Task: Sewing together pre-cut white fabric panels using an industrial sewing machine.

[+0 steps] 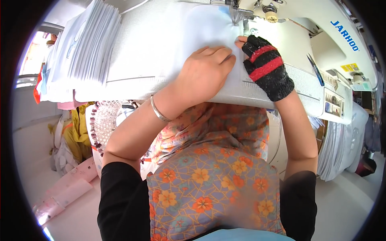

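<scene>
The left hand [207, 72], bare, rests palm down with its fingers bent on a thin, smooth white sheet of what looks like cloth [197, 28]. The fingertips point inward; whether they pinch the sheet or only press it, I cannot tell, since their undersides are hidden. The right hand [266, 66], in a black fingerless knitted glove with red stripes, lies just beside it, fingers curled, one bare fingertip reaching toward the metal needle and presser-foot assembly [236, 17]. Whether it grips anything also cannot be told.

The sheet lies on a long white sewing bench [142, 60], running from near the front edge, under the left hand, to the needle area near the far edge. The step in hand appears to be guiding the sheet at the needle. The next move seems to call for keeping it flat and aligned, with fingertips clear of the needle.

Farther out, a tall stack of folded white sheets [86, 46] stands at the bench's left end. The white sewing machine body [329, 22] arches over the far right corner. Slim dark snips [315, 69] lie toward the right edge, and a small compartmented tray [333, 105] sits at the front right corner. Below the front edge is the person's lap, covered by an orange-flowered, grey-purple apron [213, 184].
</scene>
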Tool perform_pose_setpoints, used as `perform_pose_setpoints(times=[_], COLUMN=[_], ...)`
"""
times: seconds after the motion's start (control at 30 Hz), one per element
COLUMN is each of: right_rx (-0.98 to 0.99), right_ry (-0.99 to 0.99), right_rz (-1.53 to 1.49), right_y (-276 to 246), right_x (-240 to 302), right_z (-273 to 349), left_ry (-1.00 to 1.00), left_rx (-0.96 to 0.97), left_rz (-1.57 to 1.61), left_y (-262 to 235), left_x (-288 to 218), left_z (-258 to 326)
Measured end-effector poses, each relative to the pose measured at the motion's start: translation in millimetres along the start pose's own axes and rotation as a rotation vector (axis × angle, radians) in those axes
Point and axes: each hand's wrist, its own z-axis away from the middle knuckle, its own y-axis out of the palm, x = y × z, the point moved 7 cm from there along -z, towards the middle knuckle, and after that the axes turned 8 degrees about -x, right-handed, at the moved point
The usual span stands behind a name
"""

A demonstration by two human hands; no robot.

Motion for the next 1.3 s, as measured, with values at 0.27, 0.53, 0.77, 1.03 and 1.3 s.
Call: perform_pose_setpoints(times=[0.27, 0.53, 0.77, 1.03, 1.3], right_rx=[0.103, 0.035, 0.029, 0.003, 0.004], right_ry=[0.038, 0.028, 0.031, 0.043, 0.073], right_rz=[0.018, 0.068, 0.079, 0.073, 0.094], right_y=[0.4, 8.0, 10.1, 10.5, 12.6], right_x=[7.8, 6.1, 0.3, -3.8, -4.5], right_z=[-8.7, -10.5, -13.7, -11.9, -11.8], left_ry=[0.040, 0.023, 0.031, -0.002, 0.032], left_rx=[-0.058, -0.037, -0.014, 0.014, 0.012], left_rz=[-0.010, -0.060, -0.051, -0.051, -0.047], left_y=[8.5, 25.9, 35.5, 39.6, 42.0], left_x=[29.4, 65.4, 85.2, 91.6, 97.2], left_z=[-13.4, -32.9, -43.2, -44.6, -43.9])
